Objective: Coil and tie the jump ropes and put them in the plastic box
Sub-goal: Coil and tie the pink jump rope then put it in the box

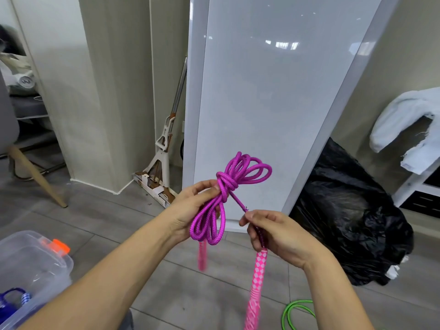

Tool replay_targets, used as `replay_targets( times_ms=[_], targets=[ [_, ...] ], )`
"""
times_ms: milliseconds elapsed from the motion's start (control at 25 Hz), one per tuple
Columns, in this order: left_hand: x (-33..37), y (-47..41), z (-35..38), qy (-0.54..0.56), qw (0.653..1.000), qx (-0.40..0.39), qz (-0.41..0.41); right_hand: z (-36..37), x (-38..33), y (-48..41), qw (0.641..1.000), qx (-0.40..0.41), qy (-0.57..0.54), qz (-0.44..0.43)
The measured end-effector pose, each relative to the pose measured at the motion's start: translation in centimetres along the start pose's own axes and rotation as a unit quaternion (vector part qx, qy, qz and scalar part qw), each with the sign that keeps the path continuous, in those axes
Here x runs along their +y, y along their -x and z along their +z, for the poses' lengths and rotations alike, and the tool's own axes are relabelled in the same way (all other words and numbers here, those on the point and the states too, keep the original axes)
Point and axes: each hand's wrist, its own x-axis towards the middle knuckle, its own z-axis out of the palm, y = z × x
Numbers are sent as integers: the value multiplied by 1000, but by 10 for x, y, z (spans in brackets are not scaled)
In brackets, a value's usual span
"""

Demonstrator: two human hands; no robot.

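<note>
A magenta jump rope (240, 170) is coiled into loops and knotted around its middle. My left hand (192, 206) grips the bundle just below the knot, thumb pressed against it. My right hand (273, 232) pinches the rope's free end where it joins a pink checkered handle (258, 275), which hangs downward. The second pink handle (202, 256) dangles below the loops. A clear plastic box (35, 265) with an orange latch sits at the lower left, with a blue rope (12, 303) inside. A green rope (295, 313) lies on the floor at the bottom right.
A tall white glossy panel (273, 103) leans upright straight ahead. A black plastic bag (345, 222) sits to the right, beside a white shelf (414, 186) draped with pale blue cloth. A mop (164, 144) leans in the corner to the left. Grey plank floor below.
</note>
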Motion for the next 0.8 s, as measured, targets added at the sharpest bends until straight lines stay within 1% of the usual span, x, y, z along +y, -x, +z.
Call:
replay_targets(
  times_ms=[80,120,200,240,320,360,440,480,560,600,640,720,800],
  targets=[
    [-1,-1,1,25,1000,18,1,-11,-1,8,998,-26,14,47],
    [0,-2,0,42,999,27,5,-16,0,13,996,-31,40,75],
    [5,-7,-5,55,996,63,29,-25,2,21,991,-20,85,106],
    [7,-10,-9,44,994,86,45,-28,1,23,991,-5,86,100],
    [6,-13,-14,-18,990,126,66,-28,-6,25,996,27,81,41],
    [3,-15,-15,-61,986,141,70,-26,-10,25,993,49,108,-3],
    [-4,-15,-14,-122,978,155,72,-18,-18,22,970,114,194,-88],
    [-6,-15,-13,-128,977,155,66,-15,-17,19,956,149,220,-127],
    [-5,-12,-9,-98,985,137,44,-10,-13,11,920,229,262,-180],
    [-5,-10,-7,-78,990,112,29,-10,-9,6,903,267,277,-191],
    [-4,-8,-4,-66,994,81,18,-9,-6,2,895,290,279,-194],
    [-3,-4,0,-65,997,28,11,-5,-2,-4,904,299,246,-183],
    [-3,-2,5,-76,997,-1,21,2,-3,-8,922,305,175,-165]
  ],
)
